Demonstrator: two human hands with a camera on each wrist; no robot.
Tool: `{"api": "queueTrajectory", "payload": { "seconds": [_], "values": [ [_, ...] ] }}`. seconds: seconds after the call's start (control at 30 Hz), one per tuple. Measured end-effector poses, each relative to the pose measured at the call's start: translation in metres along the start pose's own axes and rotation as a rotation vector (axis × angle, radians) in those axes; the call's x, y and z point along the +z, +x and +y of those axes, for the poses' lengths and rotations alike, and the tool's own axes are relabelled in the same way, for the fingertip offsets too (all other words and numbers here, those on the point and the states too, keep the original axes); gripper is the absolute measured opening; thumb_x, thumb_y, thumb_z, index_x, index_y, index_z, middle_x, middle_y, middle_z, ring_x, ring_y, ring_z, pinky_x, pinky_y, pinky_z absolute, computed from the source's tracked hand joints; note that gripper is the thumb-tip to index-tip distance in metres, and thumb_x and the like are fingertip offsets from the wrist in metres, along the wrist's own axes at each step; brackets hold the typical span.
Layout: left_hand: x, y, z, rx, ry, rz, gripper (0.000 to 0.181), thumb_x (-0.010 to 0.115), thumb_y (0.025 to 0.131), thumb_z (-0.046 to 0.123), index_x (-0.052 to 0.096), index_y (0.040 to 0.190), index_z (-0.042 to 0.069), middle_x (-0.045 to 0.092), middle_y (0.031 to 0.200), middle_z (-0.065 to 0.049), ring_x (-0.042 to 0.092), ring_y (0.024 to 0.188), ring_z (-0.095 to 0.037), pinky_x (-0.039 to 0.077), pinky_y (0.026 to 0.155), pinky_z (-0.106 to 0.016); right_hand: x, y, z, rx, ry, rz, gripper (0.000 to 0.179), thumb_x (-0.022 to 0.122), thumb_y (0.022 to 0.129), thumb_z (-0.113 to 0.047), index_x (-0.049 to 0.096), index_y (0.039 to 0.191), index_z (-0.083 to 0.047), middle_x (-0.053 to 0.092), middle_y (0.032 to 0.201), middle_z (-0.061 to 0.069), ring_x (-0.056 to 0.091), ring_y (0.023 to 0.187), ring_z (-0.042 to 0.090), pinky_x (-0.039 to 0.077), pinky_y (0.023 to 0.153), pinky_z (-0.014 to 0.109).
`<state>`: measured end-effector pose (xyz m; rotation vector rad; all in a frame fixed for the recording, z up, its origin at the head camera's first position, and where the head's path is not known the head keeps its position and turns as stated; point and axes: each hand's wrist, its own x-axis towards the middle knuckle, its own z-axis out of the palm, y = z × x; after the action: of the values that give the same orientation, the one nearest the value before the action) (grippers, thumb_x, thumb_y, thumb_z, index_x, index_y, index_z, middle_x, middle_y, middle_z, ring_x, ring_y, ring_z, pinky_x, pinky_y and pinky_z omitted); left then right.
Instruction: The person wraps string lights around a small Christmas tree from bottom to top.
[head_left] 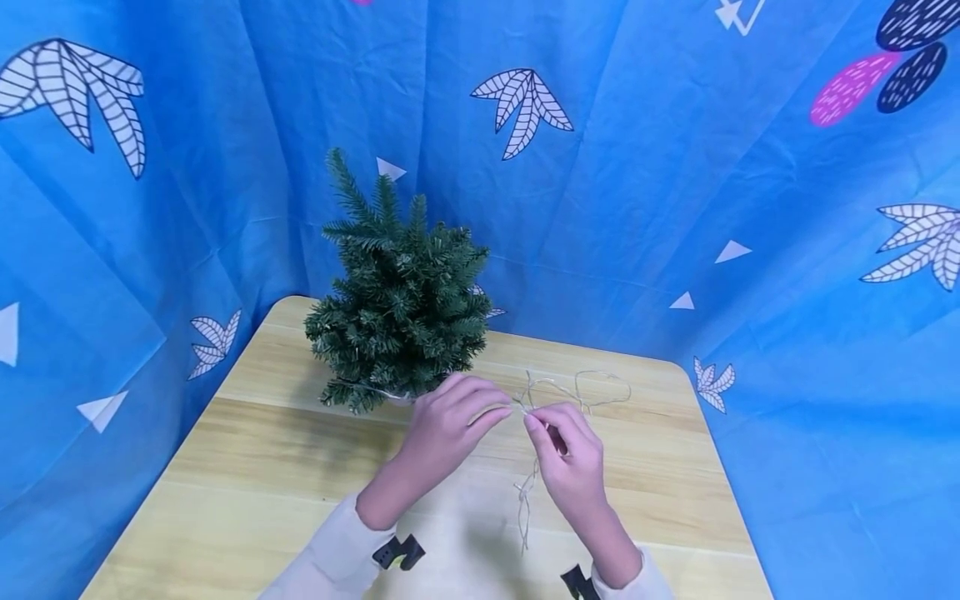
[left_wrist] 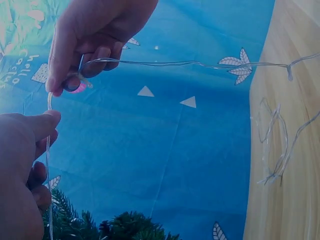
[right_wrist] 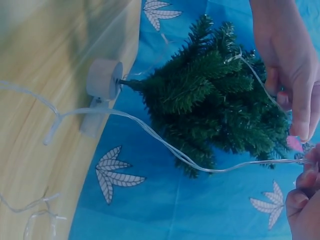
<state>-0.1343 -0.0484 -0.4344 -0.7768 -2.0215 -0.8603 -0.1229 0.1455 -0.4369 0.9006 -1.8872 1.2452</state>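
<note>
A small green artificial Christmas tree (head_left: 397,308) stands at the back left of the table. A thin, clear wire string of lights (left_wrist: 165,63) runs from its branches to both hands. My left hand (head_left: 450,421), in front of the tree's right side, pinches the wire between thumb and fingertips. Close beside it, my right hand (head_left: 567,450) pinches the same string, its fingertips a short gap from the left ones. From the right hand the wire (right_wrist: 200,169) hangs down in a doubled strand. Loose loops of wire (head_left: 603,400) lie on the table behind the right hand.
The wooden table (head_left: 225,500) has blue patterned cloth (head_left: 600,208) around its back and sides. In the right wrist view, the tree's pale round base (right_wrist: 104,79) sits near the table edge, with a pale flat piece (right_wrist: 92,120) next to it.
</note>
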Motion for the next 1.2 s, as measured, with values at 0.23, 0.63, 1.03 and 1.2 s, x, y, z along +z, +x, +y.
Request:
{"api": "queueTrajectory", "payload": {
  "seconds": [0.23,0.63,1.03,1.2],
  "values": [
    [0.001,0.002,0.000,-0.040,-0.035,0.014,0.006,0.077,0.088,0.022,0.077,0.094,0.019,0.075,0.094,0.007,0.064,0.086,-0.010,0.050,0.065,-0.012,-0.009,0.007,-0.001,0.044,-0.110,-0.106,0.010,0.072,0.089,0.000,0.073,0.097,-0.005,0.065,0.085,0.002,0.044,0.060,0.005,0.036,0.055,0.010],
    [0.003,0.001,-0.001,-0.098,-0.058,0.015,0.009,0.080,0.084,0.019,0.077,0.093,0.018,0.074,0.094,0.006,0.065,0.088,-0.011,0.051,0.067,-0.015,-0.025,0.019,0.011,0.032,-0.431,-0.166,0.012,0.075,0.087,-0.012,0.074,0.097,-0.008,0.068,0.084,0.001,0.042,0.052,0.007,0.025,0.047,0.012],
    [0.009,0.000,-0.001,-0.163,-0.126,0.070,0.012,0.082,0.082,0.015,0.077,0.093,0.016,0.075,0.094,0.004,0.064,0.087,-0.012,0.050,0.068,-0.017,-0.041,0.026,0.020,0.033,-0.536,-0.167,0.025,0.079,0.083,-0.006,0.076,0.108,-0.008,0.070,0.076,-0.004,0.040,0.053,0.002,0.023,0.047,0.013],
    [0.008,-0.001,-0.003,-0.191,-0.142,0.074,0.012,0.082,0.082,0.013,0.077,0.093,0.016,0.074,0.095,0.004,0.064,0.088,-0.013,0.050,0.071,-0.019,-0.047,0.024,0.025,0.057,-0.528,-0.211,0.011,0.076,0.086,-0.009,0.078,0.096,-0.011,0.071,0.080,-0.004,0.044,0.055,0.005,0.031,0.047,0.019]
  ]
}}
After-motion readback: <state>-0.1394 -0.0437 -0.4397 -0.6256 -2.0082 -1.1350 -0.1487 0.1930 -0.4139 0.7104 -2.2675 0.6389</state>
